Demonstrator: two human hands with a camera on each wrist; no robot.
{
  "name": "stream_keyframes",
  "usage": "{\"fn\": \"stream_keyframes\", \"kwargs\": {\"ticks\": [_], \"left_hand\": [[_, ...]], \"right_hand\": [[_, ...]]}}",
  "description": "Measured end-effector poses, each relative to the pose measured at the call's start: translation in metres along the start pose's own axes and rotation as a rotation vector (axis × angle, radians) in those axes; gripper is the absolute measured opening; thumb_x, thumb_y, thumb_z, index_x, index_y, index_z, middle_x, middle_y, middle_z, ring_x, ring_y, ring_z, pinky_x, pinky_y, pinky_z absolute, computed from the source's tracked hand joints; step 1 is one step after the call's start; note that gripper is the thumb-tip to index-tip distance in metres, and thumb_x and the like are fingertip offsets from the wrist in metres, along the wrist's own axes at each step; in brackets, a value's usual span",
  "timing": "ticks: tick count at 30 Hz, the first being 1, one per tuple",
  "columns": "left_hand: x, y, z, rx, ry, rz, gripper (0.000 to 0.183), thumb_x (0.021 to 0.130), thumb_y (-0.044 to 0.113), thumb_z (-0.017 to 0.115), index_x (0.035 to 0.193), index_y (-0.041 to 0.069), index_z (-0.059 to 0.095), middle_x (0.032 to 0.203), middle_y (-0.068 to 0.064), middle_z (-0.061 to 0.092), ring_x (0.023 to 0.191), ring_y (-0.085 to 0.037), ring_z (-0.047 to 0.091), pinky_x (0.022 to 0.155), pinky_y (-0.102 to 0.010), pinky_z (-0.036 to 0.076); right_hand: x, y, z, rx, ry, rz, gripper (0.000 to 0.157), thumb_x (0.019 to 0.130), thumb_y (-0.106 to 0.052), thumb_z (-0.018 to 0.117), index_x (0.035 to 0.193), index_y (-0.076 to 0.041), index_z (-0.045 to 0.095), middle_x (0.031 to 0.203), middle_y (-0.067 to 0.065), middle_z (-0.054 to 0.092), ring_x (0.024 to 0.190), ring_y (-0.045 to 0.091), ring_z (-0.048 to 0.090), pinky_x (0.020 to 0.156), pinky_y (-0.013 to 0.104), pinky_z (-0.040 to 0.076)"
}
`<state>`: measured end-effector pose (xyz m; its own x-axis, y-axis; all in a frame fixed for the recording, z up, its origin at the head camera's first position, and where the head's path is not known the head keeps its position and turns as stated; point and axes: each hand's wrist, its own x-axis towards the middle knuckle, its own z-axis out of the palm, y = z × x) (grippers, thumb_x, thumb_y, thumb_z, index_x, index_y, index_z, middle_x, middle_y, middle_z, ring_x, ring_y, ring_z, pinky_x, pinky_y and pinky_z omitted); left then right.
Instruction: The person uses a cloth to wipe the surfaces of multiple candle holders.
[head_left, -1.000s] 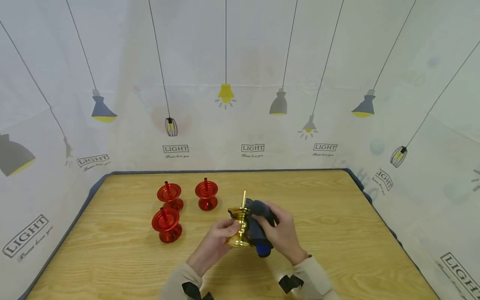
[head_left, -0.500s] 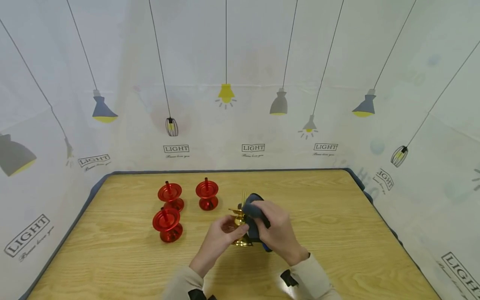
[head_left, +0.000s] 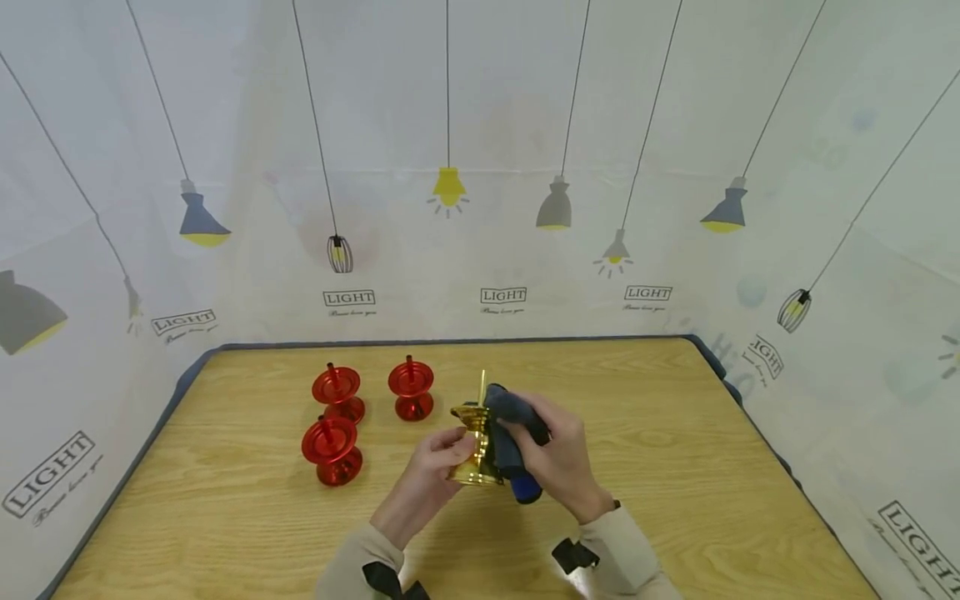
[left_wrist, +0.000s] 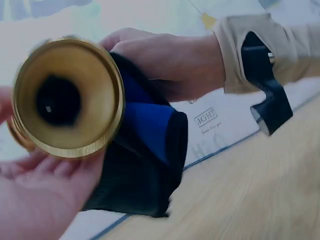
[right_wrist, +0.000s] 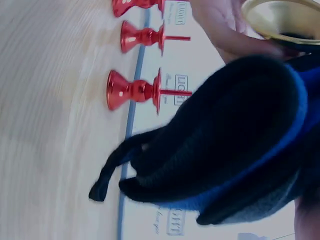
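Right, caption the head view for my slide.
Left hand holds a gold candlestick, right hand a dark cloth against it; three red candlesticks stand on the table.

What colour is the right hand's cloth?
Dark navy and bright blue; the left wrist view shows the cloth best.

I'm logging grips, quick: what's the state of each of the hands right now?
Left hand: holding the gold candle holder.
Right hand: holding the dark blue cloth.

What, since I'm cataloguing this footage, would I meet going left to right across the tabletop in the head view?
Pair of red candle holders → lone red candle holder → gold candle holder → dark blue cloth → right hand.
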<state>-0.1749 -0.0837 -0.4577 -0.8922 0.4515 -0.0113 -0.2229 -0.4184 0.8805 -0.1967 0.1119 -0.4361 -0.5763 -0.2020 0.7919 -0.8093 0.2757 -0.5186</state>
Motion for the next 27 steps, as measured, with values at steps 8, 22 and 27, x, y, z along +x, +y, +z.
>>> {"fn": "stream_keyframes", "kwargs": {"ticks": [8, 22, 27], "left_hand": [[0.000, -0.002, -0.014, -0.073, -0.144, 0.014, 0.026, 0.108, 0.019, 0.043, 0.124, 0.007, 0.061, 0.107, 0.001, 0.070, 0.100, -0.011, 0.068, 0.093, -0.028, 0.054], [0.002, 0.001, 0.010, 0.501, 0.385, 0.093, 0.032, 0.090, 0.023, 0.078, 0.110, 0.000, 0.069, 0.094, -0.007, 0.072, 0.083, -0.013, 0.065, 0.071, -0.028, 0.054], [0.003, 0.000, 0.004, 0.179, 0.220, 0.034, 0.015, 0.099, 0.018, 0.066, 0.105, 0.004, 0.066, 0.090, 0.005, 0.067, 0.079, -0.006, 0.061, 0.071, -0.023, 0.051]], "right_hand": [[0.001, 0.002, 0.005, 0.032, -0.009, 0.035, 0.028, 0.085, 0.008, 0.076, 0.110, -0.003, 0.071, 0.098, 0.012, 0.076, 0.087, 0.023, 0.073, 0.081, 0.023, 0.057], [-0.001, 0.002, 0.007, -0.242, -0.041, -0.191, 0.045, 0.073, 0.016, 0.079, 0.115, 0.002, 0.067, 0.104, 0.015, 0.073, 0.096, 0.029, 0.072, 0.085, 0.039, 0.059], [-0.002, 0.003, 0.007, -0.136, 0.002, -0.079, 0.037, 0.078, 0.013, 0.078, 0.112, 0.001, 0.069, 0.103, 0.015, 0.074, 0.094, 0.029, 0.073, 0.088, 0.026, 0.057]]}}
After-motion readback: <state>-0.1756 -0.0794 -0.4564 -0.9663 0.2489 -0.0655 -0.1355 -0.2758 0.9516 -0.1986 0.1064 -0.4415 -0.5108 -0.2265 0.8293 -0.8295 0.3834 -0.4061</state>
